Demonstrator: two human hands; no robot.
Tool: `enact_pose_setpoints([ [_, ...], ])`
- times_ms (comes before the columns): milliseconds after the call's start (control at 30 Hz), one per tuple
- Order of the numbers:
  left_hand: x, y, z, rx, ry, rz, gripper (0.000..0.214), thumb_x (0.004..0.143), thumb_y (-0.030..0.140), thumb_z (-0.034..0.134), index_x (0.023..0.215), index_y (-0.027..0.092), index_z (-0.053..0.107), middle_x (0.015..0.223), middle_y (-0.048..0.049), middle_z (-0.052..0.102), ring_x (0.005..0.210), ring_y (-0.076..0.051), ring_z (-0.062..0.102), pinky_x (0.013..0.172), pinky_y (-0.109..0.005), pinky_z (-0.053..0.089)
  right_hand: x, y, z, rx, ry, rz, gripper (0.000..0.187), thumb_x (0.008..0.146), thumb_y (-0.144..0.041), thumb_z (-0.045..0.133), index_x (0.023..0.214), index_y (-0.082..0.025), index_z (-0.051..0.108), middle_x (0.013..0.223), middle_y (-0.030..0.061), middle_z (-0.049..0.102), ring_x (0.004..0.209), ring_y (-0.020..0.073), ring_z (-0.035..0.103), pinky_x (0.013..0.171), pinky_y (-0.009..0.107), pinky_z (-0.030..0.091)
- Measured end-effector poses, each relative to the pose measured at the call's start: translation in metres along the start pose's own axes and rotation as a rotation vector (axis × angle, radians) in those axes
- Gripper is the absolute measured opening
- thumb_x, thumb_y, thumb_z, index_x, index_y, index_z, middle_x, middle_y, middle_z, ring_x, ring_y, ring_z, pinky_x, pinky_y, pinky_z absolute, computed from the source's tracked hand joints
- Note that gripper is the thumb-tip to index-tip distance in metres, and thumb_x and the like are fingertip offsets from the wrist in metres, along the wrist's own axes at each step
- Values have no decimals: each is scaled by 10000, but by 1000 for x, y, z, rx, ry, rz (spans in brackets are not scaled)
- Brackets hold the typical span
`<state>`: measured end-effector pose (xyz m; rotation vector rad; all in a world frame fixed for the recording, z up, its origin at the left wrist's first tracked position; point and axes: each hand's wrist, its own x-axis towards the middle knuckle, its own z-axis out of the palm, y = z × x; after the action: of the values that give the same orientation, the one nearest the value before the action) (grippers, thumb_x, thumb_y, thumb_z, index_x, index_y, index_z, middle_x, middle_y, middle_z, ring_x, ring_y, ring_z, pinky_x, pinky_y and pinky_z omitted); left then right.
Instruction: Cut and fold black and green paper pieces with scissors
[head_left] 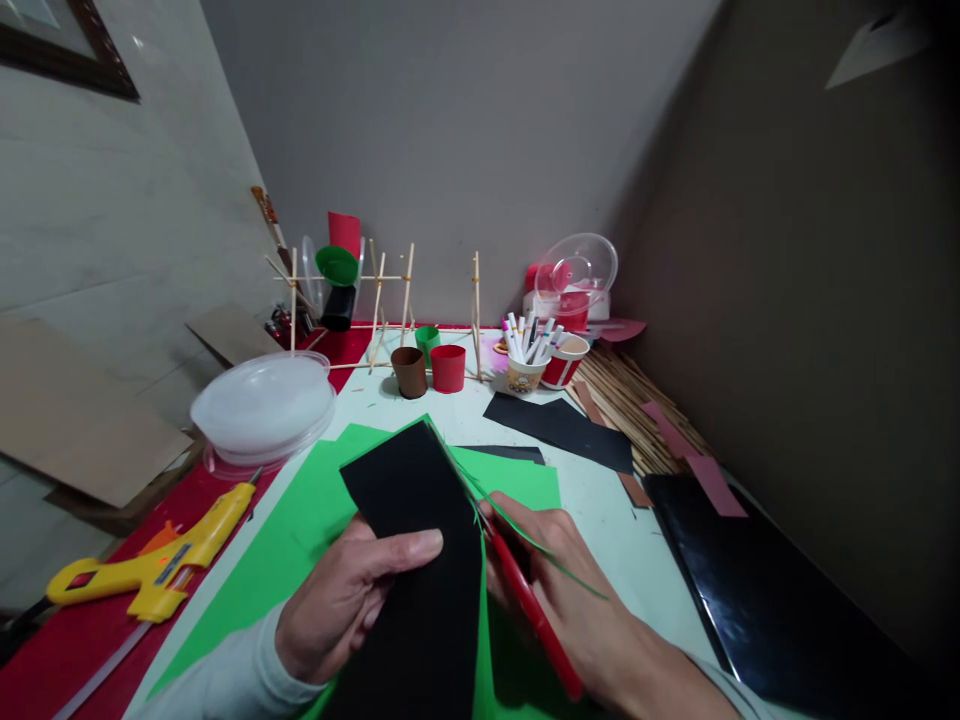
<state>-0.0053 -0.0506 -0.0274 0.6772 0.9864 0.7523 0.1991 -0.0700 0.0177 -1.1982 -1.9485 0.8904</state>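
Note:
My left hand pinches a black sheet of paper with a green sheet layered behind it, thumb on top of the black face. My right hand grips red-handled scissors whose blades meet the right edge of the sheets. A thin green paper sliver curls away over my right hand. Both sheets are held above a larger green sheet lying on the white table.
A yellow glue gun lies at the left on the red mat. Stacked clear plastic lids, paper cups, a stick frame, marker cups, black paper pieces, bamboo sticks and a glossy black sheet surround the work.

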Motion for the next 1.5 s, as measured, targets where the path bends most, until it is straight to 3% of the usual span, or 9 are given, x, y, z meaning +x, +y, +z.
enact_pose_setpoints([
  [200,0,1,3,95,126,33,343,638,436,830,496,184,645,430,-45,607,398,-195,587,420,-300,443,2,1,1,97,-15,-6,174,901,-220,471,733,-237,428,499,-86,411,415,88,300,445,212,270],
  [400,-2,4,7,87,-6,24,226,670,380,827,639,185,717,303,33,447,403,-203,580,499,-320,474,6,1,0,109,12,41,170,749,-110,514,722,-242,411,517,-90,416,414,86,356,435,199,286],
  [667,-4,5,12,45,-49,-8,195,672,345,829,699,176,737,316,26,470,445,-224,618,514,-324,491,-1,0,-1,-10,13,42,136,895,-241,429,761,-234,450,597,-20,523,554,145,415,530,250,329],
  [900,-6,14,20,23,-47,-25,219,622,314,860,747,174,747,489,-36,648,502,-237,666,515,-324,523,0,5,0,86,-10,47,208,928,-247,469,722,-236,448,505,-64,438,417,105,378,428,228,295],
  [1067,-9,30,17,21,33,-38,246,578,217,851,787,170,730,532,-35,678,534,-254,698,517,-326,560,14,10,-22,-200,179,5,259,954,-368,489,762,-199,526,602,-21,547,485,112,469,479,229,348],
  [1167,-14,46,11,-50,123,20,324,520,146,817,832,171,732,620,-47,729,534,-245,699,529,-350,589,14,12,-38,-411,180,15,182,921,-331,541,815,-185,568,652,2,607,544,137,522,515,242,340],
  [1233,-17,55,8,-116,157,32,347,477,120,791,818,160,739,666,-67,752,549,-252,702,553,-382,608,10,13,-43,-751,173,6,88,889,-246,571,919,-173,609,742,43,647,632,180,563,554,275,326],
  [1333,-21,63,1,-156,187,43,268,509,128,760,776,139,745,667,-87,753,567,-243,703,574,-377,616,0,15,-47,-1235,62,-12,139,881,-134,568,1000,-168,632,833,87,657,743,229,579,612,323,337],
  [1500,-17,62,-5,-173,169,56,173,486,113,744,654,143,709,588,-79,716,512,-232,674,513,-346,596,-14,30,-51,-1342,25,69,306,909,-40,482,1167,-149,606,921,142,649,833,280,575,699,376,387],
])
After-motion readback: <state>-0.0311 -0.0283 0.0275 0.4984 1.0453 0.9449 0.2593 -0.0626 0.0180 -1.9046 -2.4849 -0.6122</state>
